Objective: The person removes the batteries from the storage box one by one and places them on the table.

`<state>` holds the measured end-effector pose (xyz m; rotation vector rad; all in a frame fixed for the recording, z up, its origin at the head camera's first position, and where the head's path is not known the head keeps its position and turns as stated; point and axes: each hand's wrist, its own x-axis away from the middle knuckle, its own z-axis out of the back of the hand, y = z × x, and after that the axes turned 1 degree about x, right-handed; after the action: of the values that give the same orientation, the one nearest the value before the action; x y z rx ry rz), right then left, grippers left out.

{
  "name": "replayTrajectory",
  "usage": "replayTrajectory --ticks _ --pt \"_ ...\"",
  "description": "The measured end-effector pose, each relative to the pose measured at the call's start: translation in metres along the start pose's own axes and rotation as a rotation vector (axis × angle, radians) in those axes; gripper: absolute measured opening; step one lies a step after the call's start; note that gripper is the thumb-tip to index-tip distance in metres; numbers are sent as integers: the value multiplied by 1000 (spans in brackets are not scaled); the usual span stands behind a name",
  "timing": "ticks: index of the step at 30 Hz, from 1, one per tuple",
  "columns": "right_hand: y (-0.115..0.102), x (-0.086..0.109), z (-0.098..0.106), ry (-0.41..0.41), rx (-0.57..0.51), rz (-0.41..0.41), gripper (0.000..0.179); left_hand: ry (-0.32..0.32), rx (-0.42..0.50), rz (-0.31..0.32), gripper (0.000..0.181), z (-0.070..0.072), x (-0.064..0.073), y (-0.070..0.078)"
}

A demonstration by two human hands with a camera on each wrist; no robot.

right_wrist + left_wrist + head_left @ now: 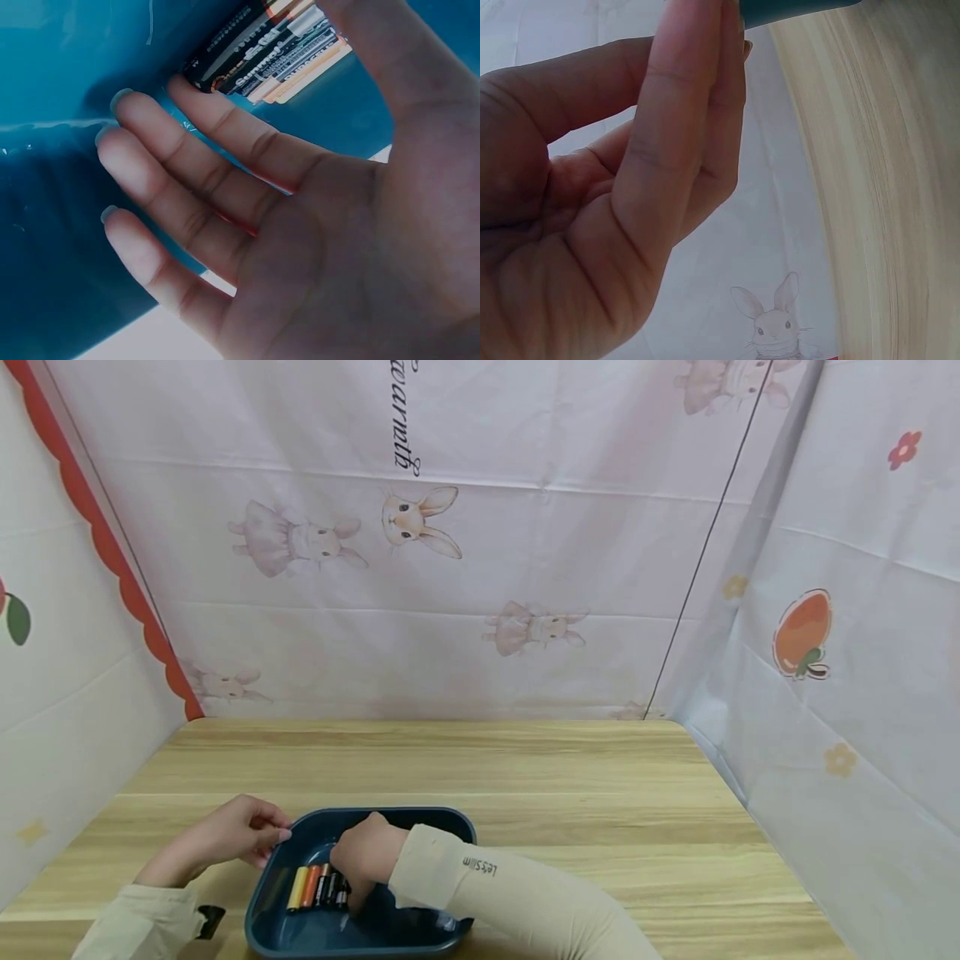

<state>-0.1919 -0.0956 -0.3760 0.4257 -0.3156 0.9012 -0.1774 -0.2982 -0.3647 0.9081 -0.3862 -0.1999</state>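
A dark blue tray (363, 950) lies on the wooden table at the front. Inside it, on the left, a row of batteries (309, 887) lies side by side, yellow, orange and several black ones. At the tray's upper left corner my left hand (228, 837) pinches the rim; the tray's edge (799, 9) shows beyond the fingertips in the left wrist view. My right hand (369, 853) reaches into the tray at the row's right end. In the right wrist view its thumb and index finger hold a black battery (232, 45) by the ends, with the other fingers stretched out.
The wooden table (600, 810) extends behind and right of the tray. Printed cloth hangs (480, 568) close around its back and sides. A small black object (211, 922) sits by the left sleeve. The right sleeve (525, 893) crosses the tray's right rim.
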Motion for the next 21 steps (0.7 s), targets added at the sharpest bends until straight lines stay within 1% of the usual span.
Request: replayTrajectory --ticks 6,15,21 --pt "-1 -1 1 -7 17 2 39 -6 21 4 15 0 0 0" --pt "0 -1 1 -18 18 -10 39 6 24 4 15 2 -1 -1" --pt "4 4 2 -11 19 33 40 -4 27 20 16 2 -1 -1"
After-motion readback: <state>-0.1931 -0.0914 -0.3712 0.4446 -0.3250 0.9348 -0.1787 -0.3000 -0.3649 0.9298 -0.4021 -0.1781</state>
